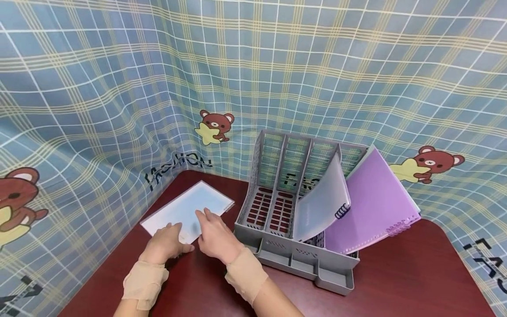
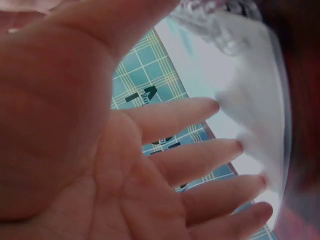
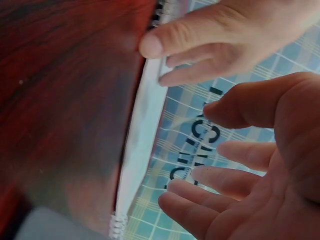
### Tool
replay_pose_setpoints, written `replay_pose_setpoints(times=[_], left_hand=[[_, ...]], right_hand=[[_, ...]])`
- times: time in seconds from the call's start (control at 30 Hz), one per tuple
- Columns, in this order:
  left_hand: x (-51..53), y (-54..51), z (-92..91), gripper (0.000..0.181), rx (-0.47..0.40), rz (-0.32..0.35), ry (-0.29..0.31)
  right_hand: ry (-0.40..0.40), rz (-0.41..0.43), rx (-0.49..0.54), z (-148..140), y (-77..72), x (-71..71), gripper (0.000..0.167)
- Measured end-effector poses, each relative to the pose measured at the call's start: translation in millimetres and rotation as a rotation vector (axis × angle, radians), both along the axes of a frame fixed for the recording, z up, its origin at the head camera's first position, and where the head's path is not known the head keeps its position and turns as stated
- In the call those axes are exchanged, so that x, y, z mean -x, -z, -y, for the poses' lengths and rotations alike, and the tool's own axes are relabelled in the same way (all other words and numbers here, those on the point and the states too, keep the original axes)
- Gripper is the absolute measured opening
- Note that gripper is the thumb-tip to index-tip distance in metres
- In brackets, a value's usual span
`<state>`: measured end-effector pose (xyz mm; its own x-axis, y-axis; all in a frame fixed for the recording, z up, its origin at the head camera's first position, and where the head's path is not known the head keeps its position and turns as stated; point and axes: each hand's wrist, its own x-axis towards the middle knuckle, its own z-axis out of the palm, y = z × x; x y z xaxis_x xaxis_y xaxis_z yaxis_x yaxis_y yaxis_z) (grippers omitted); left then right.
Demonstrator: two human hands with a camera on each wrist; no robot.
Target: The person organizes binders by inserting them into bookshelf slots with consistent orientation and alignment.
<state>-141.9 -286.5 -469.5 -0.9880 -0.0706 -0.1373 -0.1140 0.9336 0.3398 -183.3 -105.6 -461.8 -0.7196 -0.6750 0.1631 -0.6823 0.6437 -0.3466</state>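
A pale blue and white spiral-bound notebook point(image 1: 206, 193) lies flat on the dark red table, left of the rack. Short stretches of coil point(image 3: 117, 225) show along one long edge. At its near left end is my left hand point(image 1: 166, 242), fingertips touching the cover and thumb by the coiled edge. The left wrist view shows those fingers point(image 2: 200, 155) nearly straight and spread. Over the notebook's near side hovers my right hand point(image 1: 218, 235), its fingers point(image 3: 225, 180) loosely bent and holding nothing. Whether its fingertips touch the cover, I cannot tell.
Right of my hands stands a grey file rack point(image 1: 273, 246) with several slots and small front trays. A whitish spiral notebook point(image 1: 322, 204) and a purple one point(image 1: 368, 207) lean in its right slots. A plaid curtain point(image 1: 119, 110) encloses the table point(image 1: 396, 281).
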Motion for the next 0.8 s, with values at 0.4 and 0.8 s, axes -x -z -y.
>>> replay_pose_setpoints(times=[0.4,0.8], left_hand=[[11.0,0.2,-15.8,0.078,0.123,-0.122,0.047],[-3.8,-3.6,-9.4,0.005,0.1,-0.105,0.029]], right_hand=[[0.073,-0.023,-0.142,12.9,9.2,7.5,0.076],[0.185,-0.172,-0.242,30.2,30.0,10.2,0.069]])
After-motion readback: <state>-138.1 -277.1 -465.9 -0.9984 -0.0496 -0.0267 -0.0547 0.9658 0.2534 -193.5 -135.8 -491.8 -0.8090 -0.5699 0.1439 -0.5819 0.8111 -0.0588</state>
